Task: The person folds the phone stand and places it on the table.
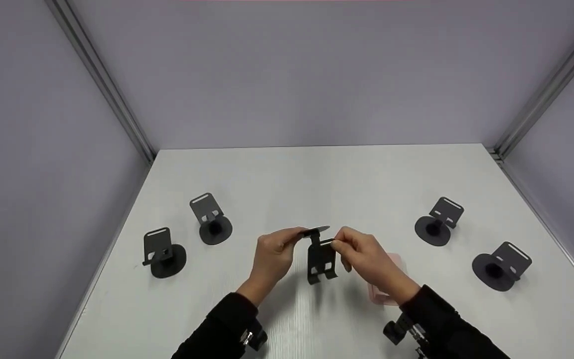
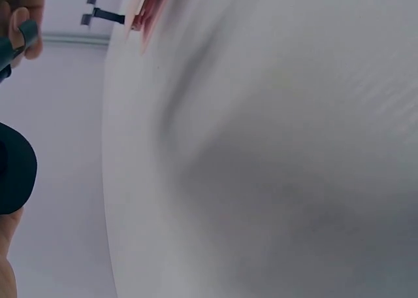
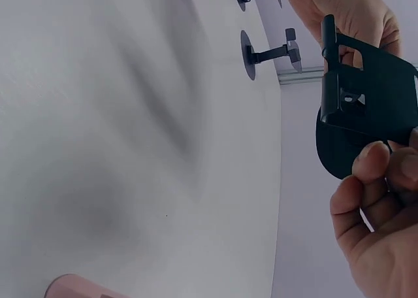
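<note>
Above the white table, both hands hold a black phone stand [image 1: 322, 257] with a round base and a slotted plate that ends in two small hooks. My left hand [image 1: 273, 257] pinches the base side, which is turned upward in the head view. With thumb and fingertips my right hand [image 1: 366, 254] grips the slotted end of the plate. The right wrist view shows the plate [image 3: 382, 92] close up, with the right hand [image 3: 385, 226] at its edge and the left hand [image 3: 353, 14] behind. At the left wrist view's edge the round base [image 2: 18, 170] shows.
Two similar phone stands, one farther back [image 1: 215, 229] and one nearer [image 1: 173, 264], stand at the left. Two more, back [image 1: 431, 230] and front [image 1: 489, 274], stand at the right. A pink box-like thing [image 1: 377, 295] lies partly under my right forearm. Walls border the table.
</note>
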`<state>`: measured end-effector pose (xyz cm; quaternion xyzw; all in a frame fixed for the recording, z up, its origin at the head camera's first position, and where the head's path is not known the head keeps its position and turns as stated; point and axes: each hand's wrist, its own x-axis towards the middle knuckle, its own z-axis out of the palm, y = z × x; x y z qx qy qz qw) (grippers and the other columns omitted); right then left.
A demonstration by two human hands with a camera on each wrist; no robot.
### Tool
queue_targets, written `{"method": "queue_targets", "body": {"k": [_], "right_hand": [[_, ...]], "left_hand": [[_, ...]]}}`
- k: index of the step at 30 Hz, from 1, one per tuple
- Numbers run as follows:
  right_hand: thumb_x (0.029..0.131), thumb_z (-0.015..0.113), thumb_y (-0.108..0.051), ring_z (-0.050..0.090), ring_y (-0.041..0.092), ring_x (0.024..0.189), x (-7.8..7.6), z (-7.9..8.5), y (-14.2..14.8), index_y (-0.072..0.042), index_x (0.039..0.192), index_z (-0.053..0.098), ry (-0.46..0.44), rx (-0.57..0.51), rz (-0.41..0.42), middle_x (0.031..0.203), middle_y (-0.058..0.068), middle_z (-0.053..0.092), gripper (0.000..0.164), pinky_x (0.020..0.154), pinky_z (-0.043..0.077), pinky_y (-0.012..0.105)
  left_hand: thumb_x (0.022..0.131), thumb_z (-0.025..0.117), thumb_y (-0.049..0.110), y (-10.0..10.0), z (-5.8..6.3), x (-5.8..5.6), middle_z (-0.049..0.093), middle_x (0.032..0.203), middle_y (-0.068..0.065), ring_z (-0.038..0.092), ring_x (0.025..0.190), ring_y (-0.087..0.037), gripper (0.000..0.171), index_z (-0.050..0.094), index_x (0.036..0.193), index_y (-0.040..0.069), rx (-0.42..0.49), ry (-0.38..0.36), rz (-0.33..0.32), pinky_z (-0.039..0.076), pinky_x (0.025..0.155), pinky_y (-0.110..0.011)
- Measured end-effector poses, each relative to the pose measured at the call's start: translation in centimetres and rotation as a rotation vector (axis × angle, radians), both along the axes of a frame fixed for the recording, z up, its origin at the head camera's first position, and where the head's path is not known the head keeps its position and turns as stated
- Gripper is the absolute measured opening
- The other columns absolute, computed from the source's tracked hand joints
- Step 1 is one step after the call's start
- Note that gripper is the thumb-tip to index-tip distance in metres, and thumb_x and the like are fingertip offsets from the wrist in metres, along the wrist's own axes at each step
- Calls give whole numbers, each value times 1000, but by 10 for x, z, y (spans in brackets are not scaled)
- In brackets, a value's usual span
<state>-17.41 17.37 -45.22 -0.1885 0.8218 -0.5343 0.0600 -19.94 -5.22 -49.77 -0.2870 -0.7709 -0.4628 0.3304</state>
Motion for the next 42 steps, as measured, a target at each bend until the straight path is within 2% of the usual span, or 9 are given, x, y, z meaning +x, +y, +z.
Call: {"method": "queue_targets", "body": {"k": [5, 12, 21, 26, 32, 39, 42], "right_hand": [[104, 61, -24, 55, 21, 57, -1, 2, 0, -7, 90, 61, -64, -17, -11, 63, 12, 54, 22, 58, 42, 23], [104, 61, -20, 52, 15, 55, -4, 3, -2, 1, 92, 60, -196, -83, -16, 65, 5, 51, 25, 55, 39, 21], [104, 58, -13, 51, 10, 52, -12, 0, 0, 14, 96, 54, -304, -166, 33, 74, -2, 52, 28, 53, 40, 19], [104, 59, -12, 50, 10, 53, -13, 0, 0, 12, 94, 55, -370, -199, 31, 78, -4, 52, 26, 54, 45, 20], [104, 59, -14, 50, 9, 52, -15, 1, 1, 5, 91, 58, -394, -177, 43, 67, -6, 40, 22, 55, 46, 21], [103, 62, -15, 49, 9, 53, -15, 4, 2, 8, 95, 59, -382, -117, 56, 76, -2, 50, 25, 55, 47, 22], [102, 63, -16, 51, 10, 53, -14, 5, 2, 7, 95, 60, -379, -79, 61, 74, -3, 53, 24, 55, 48, 22]], "left_hand": [[86, 76, -3, 2, 0, 0, 79, 91, -3, 77, 83, -16, 15, 80, 97, 7, -39, 36, 23, 61, 70, -24], [84, 77, -5, 4, 1, 0, 79, 91, -5, 77, 83, -16, 16, 79, 97, 5, -54, 84, 17, 61, 71, -23], [87, 75, -3, 6, 1, 2, 79, 92, -7, 77, 83, -19, 13, 79, 98, 2, -64, 123, -10, 61, 73, -25], [87, 75, -5, 7, 2, 3, 79, 91, -6, 77, 82, -18, 14, 78, 98, 2, -83, 138, -12, 62, 73, -26], [85, 76, -4, 6, 0, 1, 79, 90, -7, 76, 80, -18, 13, 78, 96, 2, -88, 151, -5, 62, 71, -26], [86, 76, -3, 3, 0, 0, 79, 91, -7, 77, 82, -18, 13, 79, 97, 2, -110, 148, -31, 61, 73, -25], [87, 75, -3, 1, 0, 0, 79, 92, -6, 77, 82, -18, 13, 78, 99, 3, -126, 154, -33, 61, 73, -25]]}}
